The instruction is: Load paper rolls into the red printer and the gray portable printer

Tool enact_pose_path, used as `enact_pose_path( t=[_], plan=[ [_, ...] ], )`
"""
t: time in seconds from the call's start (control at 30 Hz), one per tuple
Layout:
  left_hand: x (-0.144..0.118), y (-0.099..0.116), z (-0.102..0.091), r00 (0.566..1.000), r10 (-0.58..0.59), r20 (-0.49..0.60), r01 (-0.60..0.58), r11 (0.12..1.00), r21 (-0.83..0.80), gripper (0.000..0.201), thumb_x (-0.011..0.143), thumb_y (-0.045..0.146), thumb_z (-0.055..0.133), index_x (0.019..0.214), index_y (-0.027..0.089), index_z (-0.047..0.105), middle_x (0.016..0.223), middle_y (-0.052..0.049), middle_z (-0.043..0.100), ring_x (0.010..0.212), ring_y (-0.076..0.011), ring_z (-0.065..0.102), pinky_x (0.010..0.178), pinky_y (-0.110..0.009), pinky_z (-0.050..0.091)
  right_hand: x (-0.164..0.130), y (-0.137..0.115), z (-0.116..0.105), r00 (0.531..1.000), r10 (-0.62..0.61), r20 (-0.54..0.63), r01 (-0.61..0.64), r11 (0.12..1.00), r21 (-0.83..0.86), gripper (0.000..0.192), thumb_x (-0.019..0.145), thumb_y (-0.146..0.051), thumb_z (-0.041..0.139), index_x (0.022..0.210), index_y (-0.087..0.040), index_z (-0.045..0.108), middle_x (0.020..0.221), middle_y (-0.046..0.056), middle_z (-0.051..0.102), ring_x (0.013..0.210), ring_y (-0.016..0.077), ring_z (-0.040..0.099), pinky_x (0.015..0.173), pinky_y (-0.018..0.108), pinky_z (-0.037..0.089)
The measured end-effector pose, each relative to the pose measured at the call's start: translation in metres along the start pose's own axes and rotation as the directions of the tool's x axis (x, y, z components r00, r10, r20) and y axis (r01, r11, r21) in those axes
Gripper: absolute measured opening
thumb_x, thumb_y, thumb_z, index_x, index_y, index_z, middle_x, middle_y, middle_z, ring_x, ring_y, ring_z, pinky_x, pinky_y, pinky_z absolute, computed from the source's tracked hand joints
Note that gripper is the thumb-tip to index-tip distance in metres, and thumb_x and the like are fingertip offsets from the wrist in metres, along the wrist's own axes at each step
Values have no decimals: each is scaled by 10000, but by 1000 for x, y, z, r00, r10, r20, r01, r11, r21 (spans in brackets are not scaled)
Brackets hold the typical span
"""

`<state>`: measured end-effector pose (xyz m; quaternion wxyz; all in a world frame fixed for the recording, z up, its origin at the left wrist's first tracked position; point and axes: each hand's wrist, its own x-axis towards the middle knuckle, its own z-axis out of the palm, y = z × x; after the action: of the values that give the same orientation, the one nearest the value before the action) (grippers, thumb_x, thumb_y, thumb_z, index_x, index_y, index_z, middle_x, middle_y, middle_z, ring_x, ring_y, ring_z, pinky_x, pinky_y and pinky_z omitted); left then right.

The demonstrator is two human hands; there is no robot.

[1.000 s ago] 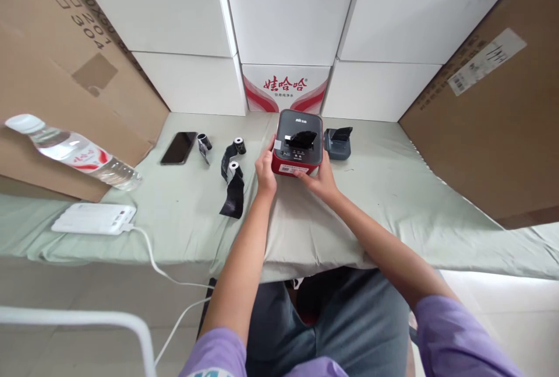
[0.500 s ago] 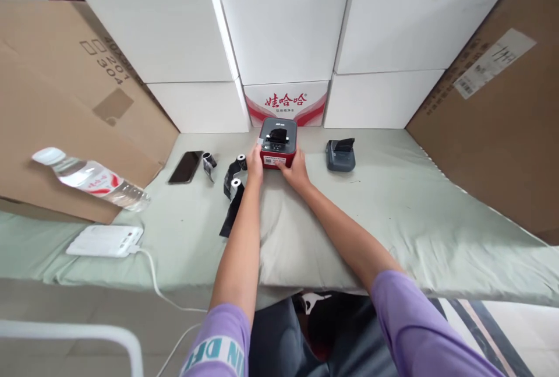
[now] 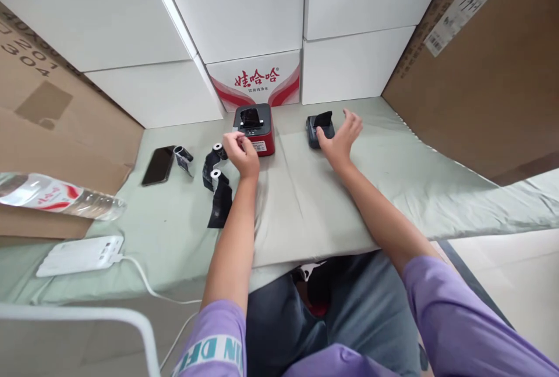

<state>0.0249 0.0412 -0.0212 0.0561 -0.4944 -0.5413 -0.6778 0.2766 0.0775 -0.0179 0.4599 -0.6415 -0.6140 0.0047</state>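
Observation:
A red printer with a dark grey top [image 3: 267,143] stands on the cloth in front of the white boxes, black paper coming out of its slot. My left hand [image 3: 242,157] is just before its front left corner, fingers curled in, with nothing visible in them. A smaller dark portable printer [image 3: 313,136] lies to the right, a black strip of paper rising from its top. Over its right side is my right hand [image 3: 341,143], thumb and fingers spread, the thumb overlapping the printer's front. Whether the thumb touches it I cannot tell.
Left of the red printer lie partly unrolled black paper rolls [image 3: 221,197], a smaller roll [image 3: 183,158] and a phone [image 3: 158,165]. Further left are a water bottle [image 3: 65,195] and a white power bank [image 3: 81,256] with its cable. Cardboard boxes [image 3: 476,91] wall both sides.
My right hand has let go of the red printer and moved right to the small printer, opening. My left hand has come off the red printer's side and curled. The view has tilted down.

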Motion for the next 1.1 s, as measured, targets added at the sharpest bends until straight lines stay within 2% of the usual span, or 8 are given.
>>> enact_pose_path(
  t=[0.1, 0.23, 0.3, 0.37, 0.47, 0.57, 0.83, 1.1],
  plan=[
    [-19, 18, 13, 946, 199, 258, -201, 979, -16, 85, 948, 176, 476, 946, 205, 556, 925, -67, 601, 898, -203, 607, 855, -349, 481, 7, 22, 2, 986, 136, 100, -134, 991, -28, 1218, 694, -561, 807, 1602, -22, 199, 1547, 326, 424, 1472, 462, 394, 1225, 646, 295],
    [-38, 36, 23, 746, 312, 588, -378, 926, -11, 185, 940, 174, 487, 1019, 195, 653, 968, -86, 706, 877, -202, 669, 833, -329, 521, 3, 18, 17, 969, 118, 216, -128, 991, 34, 1187, 690, -473, 811, 1608, -28, 206, 1514, 316, 475, 1420, 425, 486, 1178, 570, 414],
    [-41, 38, 24, 695, 260, 671, -372, 928, 25, 269, 944, 175, 492, 1132, 189, 684, 1094, -103, 748, 1019, -224, 706, 920, -346, 542, -2, 14, 15, 969, 107, 222, -125, 990, 70, 1085, 712, -444, 788, 1588, -52, 282, 1466, 291, 522, 1391, 411, 520, 1149, 555, 454],
    [-41, 37, 25, 678, 153, 719, -298, 951, 79, 395, 941, 181, 510, 1307, 183, 660, 1302, -115, 732, 1203, -240, 693, 1031, -366, 540, -10, 9, 8, 971, 82, 223, -109, 988, 113, 1024, 725, -455, 776, 1571, -82, 335, 1438, 265, 551, 1375, 398, 538, 1142, 547, 469],
    [-41, 32, 27, 626, 3, 780, -189, 971, 147, 580, 930, 168, 532, 1509, 178, 548, 1547, -103, 593, 1418, -236, 587, 1184, -372, 475, -29, -2, 1, 968, 48, 245, -93, 980, 177, 1042, 734, -491, 780, 1585, -100, 325, 1458, 252, 542, 1379, 380, 545, 1154, 529, 472],
    [-42, 29, 28, 566, -59, 822, -149, 974, 172, 628, 930, 124, 507, 1557, 167, 511, 1609, -91, 517, 1495, -220, 509, 1262, -358, 393, -46, -16, 2, 953, 35, 301, -100, 974, 202, 1091, 733, -488, 801, 1603, -73, 289, 1505, 276, 490, 1421, 384, 517, 1175, 512, 460],
    [-43, 27, 30, 510, -193, 838, -46, 967, 251, 736, 942, 117, 496, 1652, 248, 353, 1578, -94, 549, 1448, -272, 561, 1187, -421, 471, -58, -26, 9, 947, 38, 318, -112, 970, 218, 1131, 722, -436, 829, 1628, -131, 225, 1522, 277, 463, 1427, 412, 501, 1149, 585, 468],
    [-43, 22, 37, 507, -190, 841, 37, 979, 199, 730, 892, 19, 455, 1598, 201, 463, 1639, -66, 456, 1557, -215, 409, 1307, -385, 322, -57, -27, 7, 949, 55, 311, -128, 967, 219, 1174, 688, -443, 848, 1622, -103, 223, 1519, 287, 457, 1451, 421, 472, 1131, 564, 487]
  ],
)
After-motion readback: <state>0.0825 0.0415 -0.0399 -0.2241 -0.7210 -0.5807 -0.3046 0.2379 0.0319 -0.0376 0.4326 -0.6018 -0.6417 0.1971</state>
